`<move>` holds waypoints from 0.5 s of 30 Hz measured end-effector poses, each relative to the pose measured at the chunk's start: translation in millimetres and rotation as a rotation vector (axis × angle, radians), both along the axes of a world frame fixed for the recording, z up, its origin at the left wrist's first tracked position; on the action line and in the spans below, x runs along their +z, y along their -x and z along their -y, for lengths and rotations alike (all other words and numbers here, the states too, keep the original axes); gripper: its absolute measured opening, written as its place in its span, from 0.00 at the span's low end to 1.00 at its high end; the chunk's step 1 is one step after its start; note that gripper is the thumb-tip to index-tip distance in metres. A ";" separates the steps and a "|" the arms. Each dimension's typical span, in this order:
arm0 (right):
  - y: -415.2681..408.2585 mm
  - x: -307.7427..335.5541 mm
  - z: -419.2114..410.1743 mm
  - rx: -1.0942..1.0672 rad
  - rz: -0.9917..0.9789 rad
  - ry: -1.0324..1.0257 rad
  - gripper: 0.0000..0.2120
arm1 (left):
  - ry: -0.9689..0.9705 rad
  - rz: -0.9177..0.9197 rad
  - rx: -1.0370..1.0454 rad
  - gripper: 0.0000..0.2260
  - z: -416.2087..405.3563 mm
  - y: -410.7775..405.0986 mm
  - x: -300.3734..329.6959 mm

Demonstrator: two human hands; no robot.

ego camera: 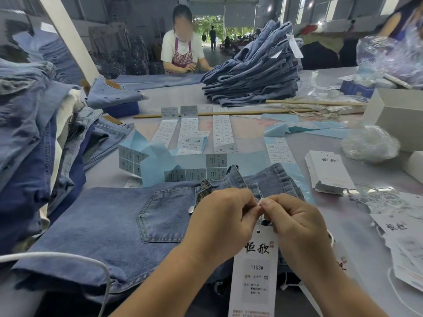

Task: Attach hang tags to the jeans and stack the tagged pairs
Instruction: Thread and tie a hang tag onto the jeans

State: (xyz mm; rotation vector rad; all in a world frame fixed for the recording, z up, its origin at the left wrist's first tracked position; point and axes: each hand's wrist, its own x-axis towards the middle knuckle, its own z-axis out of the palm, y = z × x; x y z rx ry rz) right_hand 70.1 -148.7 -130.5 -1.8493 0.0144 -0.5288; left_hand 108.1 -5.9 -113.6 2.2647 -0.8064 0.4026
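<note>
A folded pair of blue jeans (119, 225) lies in front of me, back pocket up, waistband to the right. My left hand (219, 220) and my right hand (295, 225) meet above the waistband, fingertips pinching the thin white string of a hang tag. The white hang tag (254, 271), printed 1103# and XS, dangles below my hands. The string itself is mostly hidden by my fingers.
Sticker strips (183, 133) on blue backing lie across the table's middle. A pack of blank hang tags (329, 172) and loose tags (402, 236) sit at right. A tall jeans stack (251, 81) stands behind, untagged jeans (29, 133) pile at left. A person works across the table.
</note>
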 end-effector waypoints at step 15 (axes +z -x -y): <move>-1.9 -2.5 -0.3 0.028 -0.005 0.012 0.15 | 0.012 0.014 0.010 0.07 -1.2 1.6 -3.5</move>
